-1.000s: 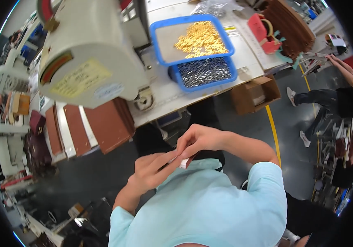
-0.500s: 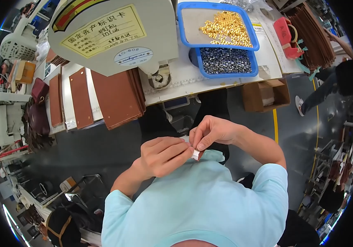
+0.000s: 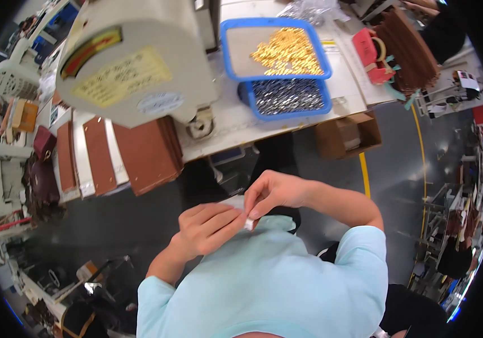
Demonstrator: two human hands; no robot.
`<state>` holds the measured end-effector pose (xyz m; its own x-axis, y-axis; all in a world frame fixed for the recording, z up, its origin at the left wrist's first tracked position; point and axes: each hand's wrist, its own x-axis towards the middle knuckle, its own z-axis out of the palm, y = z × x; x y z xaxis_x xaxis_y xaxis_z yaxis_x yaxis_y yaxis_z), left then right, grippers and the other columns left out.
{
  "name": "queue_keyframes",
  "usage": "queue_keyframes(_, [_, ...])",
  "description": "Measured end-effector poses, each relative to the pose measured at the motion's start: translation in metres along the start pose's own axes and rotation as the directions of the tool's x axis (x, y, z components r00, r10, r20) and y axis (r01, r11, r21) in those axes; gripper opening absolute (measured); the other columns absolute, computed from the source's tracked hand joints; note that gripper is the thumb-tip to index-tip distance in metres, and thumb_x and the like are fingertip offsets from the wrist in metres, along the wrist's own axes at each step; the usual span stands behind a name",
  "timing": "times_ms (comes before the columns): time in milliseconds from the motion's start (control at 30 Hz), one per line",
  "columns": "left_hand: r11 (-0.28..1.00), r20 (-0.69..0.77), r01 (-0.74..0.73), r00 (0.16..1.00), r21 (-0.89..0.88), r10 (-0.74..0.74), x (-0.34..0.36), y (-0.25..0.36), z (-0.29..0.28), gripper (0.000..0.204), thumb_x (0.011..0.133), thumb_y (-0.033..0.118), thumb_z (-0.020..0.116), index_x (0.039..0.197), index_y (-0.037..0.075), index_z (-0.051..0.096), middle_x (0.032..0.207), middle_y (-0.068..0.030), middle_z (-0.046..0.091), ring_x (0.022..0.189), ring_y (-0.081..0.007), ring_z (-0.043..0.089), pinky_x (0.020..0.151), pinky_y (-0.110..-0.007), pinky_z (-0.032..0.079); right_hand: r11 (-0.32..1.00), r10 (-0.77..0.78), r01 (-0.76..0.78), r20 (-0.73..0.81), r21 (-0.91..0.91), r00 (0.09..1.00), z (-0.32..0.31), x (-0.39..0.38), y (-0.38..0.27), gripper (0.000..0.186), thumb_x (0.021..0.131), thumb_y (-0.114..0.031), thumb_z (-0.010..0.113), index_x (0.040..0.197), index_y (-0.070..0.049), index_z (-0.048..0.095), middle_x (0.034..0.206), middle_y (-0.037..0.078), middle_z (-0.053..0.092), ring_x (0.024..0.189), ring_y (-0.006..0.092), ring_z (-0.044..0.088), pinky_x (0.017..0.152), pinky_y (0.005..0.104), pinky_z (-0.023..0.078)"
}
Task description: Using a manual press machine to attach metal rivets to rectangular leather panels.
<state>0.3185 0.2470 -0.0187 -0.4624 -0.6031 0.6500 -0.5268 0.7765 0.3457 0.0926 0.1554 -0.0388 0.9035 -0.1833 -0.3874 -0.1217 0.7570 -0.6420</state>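
Close to my body, my left hand (image 3: 207,226) and my right hand (image 3: 275,192) meet over my lap. Their fingertips pinch a small white piece (image 3: 249,223) with a brown edge. Blur and my fingers hide most of it, so its exact kind is unclear. My left fingers are curled together over its left side. From the right, my thumb and forefinger press on its upper end. A pale strip shows just above the left fingers; I cannot tell whether it belongs to the piece.
A large cream machine (image 3: 134,67) stands on the white table (image 3: 219,138). Beside it are stacked brown leather panels (image 3: 148,155). Blue trays hold gold fittings (image 3: 291,52) and dark metal fittings (image 3: 289,97). A cardboard box (image 3: 334,138) sits under the table's edge.
The whole view has shifted, so the table and trays appear lower and further left. My hands stay together on the small piece. A person at the right has moved toward the upper edge.
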Motion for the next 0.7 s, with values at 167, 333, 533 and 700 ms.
queue_keyframes(167, [1.000,-0.024,0.028,0.999,0.007,-0.028,-0.007,0.002,-0.002,0.023,0.067,0.009,0.079,0.089,0.006,0.075,0.083,-0.0043,0.072,0.073,-0.0204,0.070,0.057,-0.028,0.054,0.896,-0.263,0.236,-0.020,-0.377,0.965,0.014,-0.007,0.002,0.014,0.090,0.000,0.072,0.103,0.000,0.076,0.096,0.010,0.072,0.090,0.0177,0.072,0.082,0.0294,0.056])
queue_keyframes(333, [0.996,-0.067,0.068,0.996,0.050,-0.065,-0.010,0.000,0.005,0.020,0.068,0.008,0.079,0.087,0.009,0.073,0.084,-0.0005,0.071,0.075,-0.0164,0.070,0.058,-0.027,0.054,0.523,-0.536,0.309,-0.025,-0.795,0.844,0.025,-0.016,0.011,0.016,0.088,-0.006,0.074,0.103,-0.008,0.078,0.093,0.004,0.071,0.085,0.0181,0.066,0.076,0.0310,0.050])
queue_keyframes(533, [0.993,-0.095,0.111,0.990,0.028,-0.108,-0.006,-0.001,0.008,0.022,0.066,0.004,0.082,0.086,0.008,0.073,0.082,-0.0020,0.071,0.071,-0.0191,0.070,0.059,-0.028,0.054,0.113,-0.722,0.295,0.125,-0.949,0.680,0.025,-0.012,0.018,0.012,0.088,-0.012,0.072,0.099,-0.011,0.077,0.094,0.000,0.071,0.083,0.0193,0.065,0.075,0.0337,0.046])
queue_keyframes(700, [0.988,-0.093,0.155,0.984,0.024,-0.152,-0.008,0.000,0.012,0.022,0.067,0.005,0.082,0.085,0.009,0.072,0.081,-0.0017,0.072,0.071,-0.0190,0.071,0.059,-0.028,0.054,0.050,-0.735,0.276,0.152,-0.960,0.661,0.027,-0.011,0.017,0.013,0.088,-0.011,0.071,0.099,-0.009,0.077,0.093,0.001,0.071,0.083,0.0196,0.065,0.076,0.0347,0.047])
